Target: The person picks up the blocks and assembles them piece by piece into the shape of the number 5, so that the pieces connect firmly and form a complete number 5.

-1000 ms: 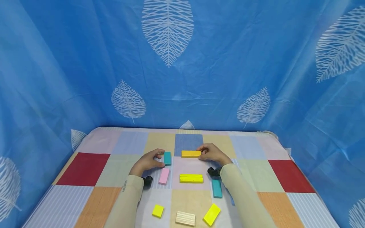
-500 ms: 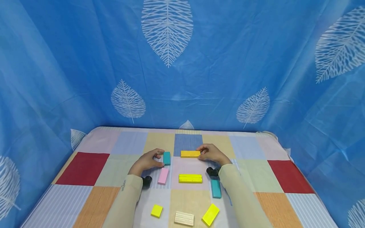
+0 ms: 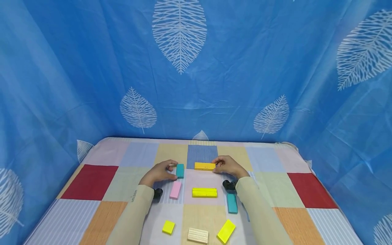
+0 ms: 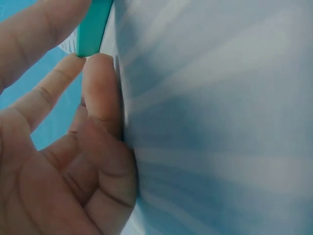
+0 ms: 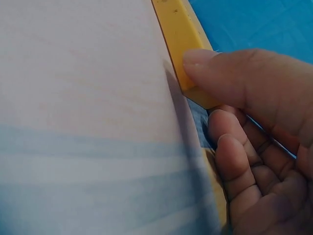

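My left hand [image 3: 159,172] pinches a teal rectangular block [image 3: 180,171] by its two ends, index finger at the far end and thumb at the near end. Only a corner of that teal block [image 4: 94,29] shows in the left wrist view, by the fingertips. Across from it, my right hand [image 3: 228,165] holds the right end of an orange-yellow oblong block [image 3: 205,166]. The right wrist view has the thumb pressed on the near side of this block [image 5: 178,41]; the opposing index fingertip is hidden there. Both blocks are at the patchwork cloth, with a gap between them.
Nearer me lie a pink block [image 3: 175,190], a bright yellow bar [image 3: 204,192] and a second teal block [image 3: 232,203]. Closer still are a small yellow block [image 3: 168,227], a plain wooden block [image 3: 198,235] and a tilted yellow block [image 3: 226,231]. A blue curtain [image 3: 226,78] surrounds the table.
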`<control>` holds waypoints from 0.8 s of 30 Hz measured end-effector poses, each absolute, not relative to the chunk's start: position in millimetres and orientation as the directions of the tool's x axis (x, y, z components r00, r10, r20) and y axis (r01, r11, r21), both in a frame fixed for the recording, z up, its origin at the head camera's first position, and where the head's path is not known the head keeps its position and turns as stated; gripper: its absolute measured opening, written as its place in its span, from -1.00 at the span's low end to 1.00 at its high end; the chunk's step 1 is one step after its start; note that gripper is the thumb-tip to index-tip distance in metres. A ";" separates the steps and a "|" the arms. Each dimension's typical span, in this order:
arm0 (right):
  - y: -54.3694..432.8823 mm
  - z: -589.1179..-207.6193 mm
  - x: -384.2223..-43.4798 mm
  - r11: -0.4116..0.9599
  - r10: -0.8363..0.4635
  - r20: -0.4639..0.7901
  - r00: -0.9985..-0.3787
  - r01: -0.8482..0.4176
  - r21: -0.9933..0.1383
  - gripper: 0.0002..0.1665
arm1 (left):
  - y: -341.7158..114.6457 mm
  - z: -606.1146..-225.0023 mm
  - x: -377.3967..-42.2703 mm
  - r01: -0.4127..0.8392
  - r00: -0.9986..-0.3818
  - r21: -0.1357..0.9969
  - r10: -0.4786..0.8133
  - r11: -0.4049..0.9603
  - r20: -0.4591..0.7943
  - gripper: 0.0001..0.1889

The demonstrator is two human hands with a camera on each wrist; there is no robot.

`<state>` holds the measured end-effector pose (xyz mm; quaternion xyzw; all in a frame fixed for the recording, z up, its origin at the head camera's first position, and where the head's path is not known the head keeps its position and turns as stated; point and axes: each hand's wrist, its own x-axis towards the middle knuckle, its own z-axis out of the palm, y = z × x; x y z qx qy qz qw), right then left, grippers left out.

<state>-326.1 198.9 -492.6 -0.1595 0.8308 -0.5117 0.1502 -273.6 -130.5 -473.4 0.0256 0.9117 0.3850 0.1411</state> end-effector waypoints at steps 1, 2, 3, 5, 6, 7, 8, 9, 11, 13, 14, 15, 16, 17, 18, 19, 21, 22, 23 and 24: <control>198.8 -492.9 -326.5 0.423 -0.421 -0.088 -0.903 -0.109 -0.900 -0.61 | -130.0 -473.1 -273.8 -0.067 -0.958 0.707 0.152 0.704 -0.242 -0.33; 198.8 -492.9 -326.6 0.423 -0.424 -0.088 -0.901 -0.111 -0.899 -0.61 | -129.4 -472.2 -273.9 -0.068 -0.957 0.704 0.152 0.707 -0.245 -0.33; 198.4 -492.7 -326.7 0.425 -0.424 -0.086 -0.901 -0.114 -0.898 -0.61 | -128.8 -470.8 -273.9 -0.070 -0.956 0.701 0.153 0.710 -0.250 -0.33; 198.4 -492.5 -327.3 0.423 -0.428 -0.085 -0.900 -0.116 -0.899 -0.62 | -127.8 -468.1 -274.0 -0.068 -0.954 0.700 0.158 0.711 -0.254 -0.33; 198.2 -492.0 -327.1 0.423 -0.426 -0.088 -0.900 -0.112 -0.899 -0.61 | -127.6 -467.3 -274.3 -0.068 -0.953 0.699 0.161 0.712 -0.257 -0.34; 197.6 -491.3 -327.3 0.426 -0.423 -0.092 -0.902 -0.108 -0.898 -0.62 | -127.3 -466.6 -274.7 -0.067 -0.952 0.700 0.165 0.711 -0.259 -0.34; 197.2 -490.8 -327.2 0.428 -0.420 -0.094 -0.903 -0.105 -0.898 -0.62 | -126.8 -466.2 -275.2 -0.067 -0.951 0.699 0.167 0.712 -0.261 -0.34; 196.8 -490.5 -327.5 0.428 -0.417 -0.099 -0.903 -0.099 -0.898 -0.62 | -126.3 -465.8 -275.7 -0.068 -0.950 0.699 0.169 0.711 -0.263 -0.34; 197.2 -489.9 -327.5 0.428 -0.415 -0.104 -0.904 -0.093 -0.899 -0.63 | -124.6 -466.0 -277.4 -0.068 -0.948 0.698 0.172 0.712 -0.268 -0.34; 197.5 -490.0 -327.9 0.430 -0.414 -0.103 -0.904 -0.095 -0.898 -0.63 | -122.7 -466.6 -279.2 -0.061 -0.947 0.697 0.179 0.714 -0.267 -0.34; 197.6 -490.3 -328.3 0.434 -0.414 -0.100 -0.905 -0.099 -0.895 -0.63 | -121.8 -467.0 -280.0 -0.059 -0.946 0.697 0.183 0.715 -0.268 -0.34; 197.6 -490.7 -328.7 0.438 -0.414 -0.098 -0.905 -0.103 -0.893 -0.63 | -120.9 -467.3 -280.7 -0.058 -0.945 0.696 0.185 0.716 -0.269 -0.34; 197.6 -491.0 -329.0 0.440 -0.414 -0.095 -0.905 -0.108 -0.891 -0.63 | -120.1 -467.6 -281.3 -0.059 -0.944 0.696 0.186 0.715 -0.272 -0.34; 197.6 -491.6 -329.2 0.444 -0.415 -0.092 -0.905 -0.114 -0.889 -0.63 | -119.2 -467.6 -281.9 -0.058 -0.944 0.694 0.188 0.717 -0.272 -0.34; 197.4 -491.9 -329.3 0.446 -0.418 -0.087 -0.904 -0.121 -0.887 -0.62 | -118.5 -467.6 -282.3 -0.056 -0.944 0.690 0.188 0.722 -0.272 -0.34; 197.3 -492.2 -329.5 0.449 -0.419 -0.086 -0.904 -0.124 -0.885 -0.62 | -117.5 -467.7 -282.8 -0.058 -0.944 0.689 0.186 0.722 -0.274 -0.34; 197.8 -492.5 -329.6 0.451 -0.425 -0.082 -0.902 -0.132 -0.882 -0.62 | -115.6 -467.5 -283.6 -0.060 -0.943 0.687 0.184 0.724 -0.277 -0.34; 198.0 -492.5 -329.4 0.452 -0.425 -0.083 -0.902 -0.132 -0.882 -0.62 | -114.5 -467.2 -283.9 -0.061 -0.943 0.686 0.184 0.725 -0.278 -0.34; 198.2 -492.4 -329.2 0.454 -0.423 -0.085 -0.902 -0.130 -0.882 -0.63 | -113.4 -466.9 -284.2 -0.058 -0.943 0.683 0.184 0.728 -0.277 -0.34; 198.5 -492.2 -329.1 0.453 -0.426 -0.083 -0.901 -0.133 -0.882 -0.63 | -112.2 -466.5 -284.5 -0.059 -0.942 0.683 0.185 0.728 -0.279 -0.34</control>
